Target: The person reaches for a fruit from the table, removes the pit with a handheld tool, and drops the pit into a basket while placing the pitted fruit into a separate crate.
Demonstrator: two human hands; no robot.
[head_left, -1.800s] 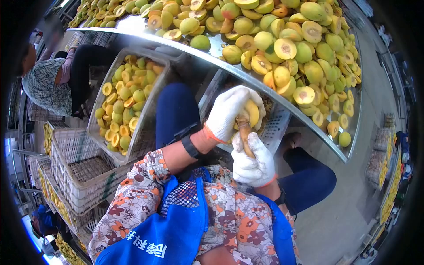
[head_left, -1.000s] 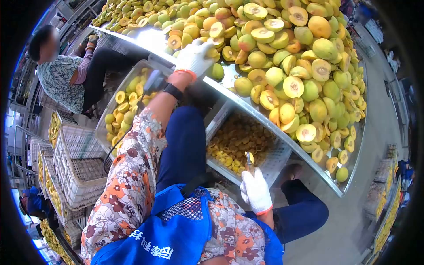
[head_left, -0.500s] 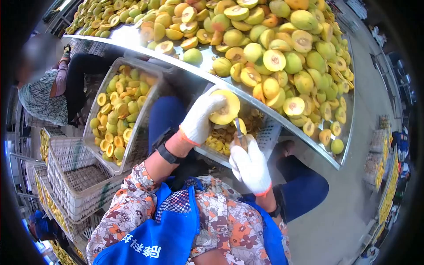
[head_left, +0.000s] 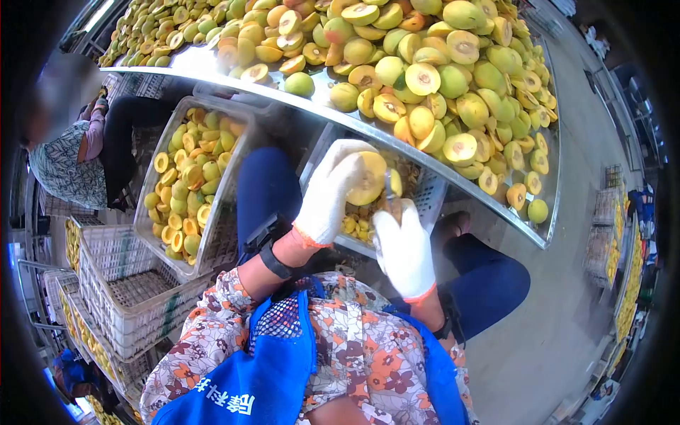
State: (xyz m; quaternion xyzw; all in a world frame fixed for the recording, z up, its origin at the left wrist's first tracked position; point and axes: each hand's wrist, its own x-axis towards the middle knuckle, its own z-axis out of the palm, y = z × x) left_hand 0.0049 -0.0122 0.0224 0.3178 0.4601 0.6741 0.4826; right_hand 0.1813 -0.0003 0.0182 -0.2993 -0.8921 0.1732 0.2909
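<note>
Head cam: left hand [head_left: 327, 195] is gripping a fruit half [head_left: 368, 178] over the crate [head_left: 428, 197], cut face showing, while right hand [head_left: 406, 248] is clutching a slim tool [head_left: 388, 184] just right of it, long axis pointing forward; contact isn't showing clearly.

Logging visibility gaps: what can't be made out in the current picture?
Head view:
Some fingers of the left hand: behind the fruit half.
Handle of the tool: partly inside the right hand.
Contents of the crate beneath: partly covered by both hands.
Far-right crates: contents too small to count.
</note>
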